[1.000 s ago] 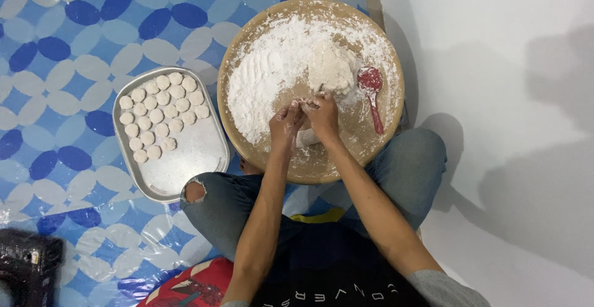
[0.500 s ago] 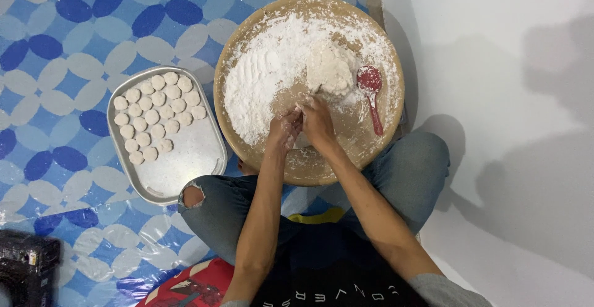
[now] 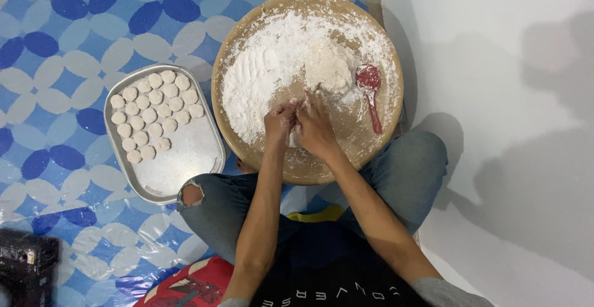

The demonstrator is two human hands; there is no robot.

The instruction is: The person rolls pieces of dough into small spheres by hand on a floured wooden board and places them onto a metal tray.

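Small white dough piece (image 3: 294, 135), floury, pinched between both hands above round wooden board's near edge.

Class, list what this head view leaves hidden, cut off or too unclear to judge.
- Dough piece between the left hand and right hand: mostly covered by the fingers.
- Dark object, bottom left: cut by the frame edge.
- Red spoon bowl: floured, contents unclear.

Bright, sharp; soft shadows rightward
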